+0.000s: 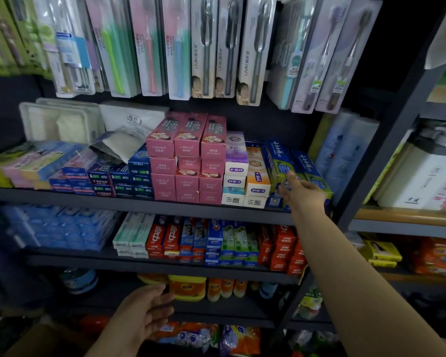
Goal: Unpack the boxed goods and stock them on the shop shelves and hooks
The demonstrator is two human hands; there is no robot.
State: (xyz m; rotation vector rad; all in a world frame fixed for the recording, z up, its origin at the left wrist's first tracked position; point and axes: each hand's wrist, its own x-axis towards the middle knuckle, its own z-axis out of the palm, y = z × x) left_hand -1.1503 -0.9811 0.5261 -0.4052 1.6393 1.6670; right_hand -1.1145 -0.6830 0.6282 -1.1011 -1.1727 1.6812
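- Head view: the right hand [300, 191] reaches up to the blue-and-green toothpaste boxes [291, 166] at the right end of the upper shelf [113, 199]; its fingers lie straight against the box fronts, pressing rather than gripping.
- The left hand [144, 313] hangs low in front of the bottom shelves, fingers loosely spread, holding nothing.
- Progress, as I judge it: the shelves look nearly full. The pink boxes [187, 161] are stacked in tidy columns, the red toothpaste boxes [283, 248] fill the shelf below, and the toothbrush packs [204, 47] crowd the hooks above. The blue-and-green boxes seem to be getting squared up. No carton of unpacked goods shows clearly.
- Room: the boxes sit just beside the dark upright post [386, 150], so little sideways slack remains there. Open space shows behind the stacks and on the dim shelf near the left hand.
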